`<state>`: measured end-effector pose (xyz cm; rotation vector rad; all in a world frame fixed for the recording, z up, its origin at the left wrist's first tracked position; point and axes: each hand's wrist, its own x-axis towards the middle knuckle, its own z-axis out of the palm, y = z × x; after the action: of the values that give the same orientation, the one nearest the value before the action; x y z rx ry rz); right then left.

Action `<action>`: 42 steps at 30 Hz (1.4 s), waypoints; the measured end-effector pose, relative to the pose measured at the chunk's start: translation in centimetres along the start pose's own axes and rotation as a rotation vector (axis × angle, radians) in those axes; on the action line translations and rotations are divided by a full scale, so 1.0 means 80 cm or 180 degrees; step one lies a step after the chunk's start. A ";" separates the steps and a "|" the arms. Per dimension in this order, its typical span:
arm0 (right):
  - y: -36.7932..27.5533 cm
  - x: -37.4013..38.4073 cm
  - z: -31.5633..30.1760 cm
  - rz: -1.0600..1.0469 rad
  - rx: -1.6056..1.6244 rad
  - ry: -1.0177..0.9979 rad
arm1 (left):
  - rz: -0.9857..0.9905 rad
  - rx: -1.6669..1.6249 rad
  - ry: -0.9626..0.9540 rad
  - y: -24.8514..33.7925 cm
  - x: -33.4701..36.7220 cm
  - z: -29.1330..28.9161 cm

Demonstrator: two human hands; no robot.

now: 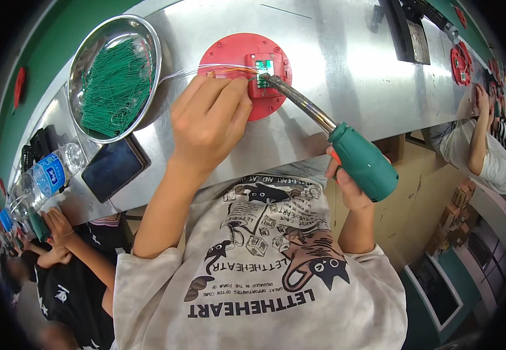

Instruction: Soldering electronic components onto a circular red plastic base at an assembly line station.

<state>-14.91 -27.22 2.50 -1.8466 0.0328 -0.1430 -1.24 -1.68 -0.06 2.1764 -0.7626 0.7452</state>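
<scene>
The right hand point(346, 184) has its grip wrapped closed around the green handle of a soldering iron point(362, 161). The metal shaft runs up and to the left, and its tip meets the small green circuit board point(264, 66) set in a red round housing point(244, 76).

The left hand point(209, 119) rests palm down on the lower left part of the housing. Its fingers are curled together, with the tips pressed on the housing just beside the board. Thin wires point(218, 70), orange and pale, run from the board leftward past the fingertips; whether the grip pinches them cannot be made out, since the fingers cover that spot.

Hidden or unclear: the point of contact between iron tip and board is too small to resolve. The right palm is hidden behind the handle.

The housing lies flat on a metal desk point(334, 64) with a dull, reflective top. To the left stands a round steel bowl point(89, 46) holding a heap of thin green wires point(116, 84). Near the bowl's lower edge lies a dark phone point(113, 168), and a clear water bottle point(51, 172) lies further left. Another red housing point(460, 63) sits at the far right of the desk. Other people sit at both sides, largely cut off by the frame edge. A green surface borders the desk's far side.
</scene>
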 end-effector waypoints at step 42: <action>0.043 0.035 0.011 -0.0178 0.1884 0.0735 | -0.0425 -0.0246 -0.0263 0.015 0.007 0.001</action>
<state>-11.84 -27.58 -0.86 -1.2341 0.0897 -0.3641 -1.68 -2.57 0.82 2.1750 -0.6687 0.5525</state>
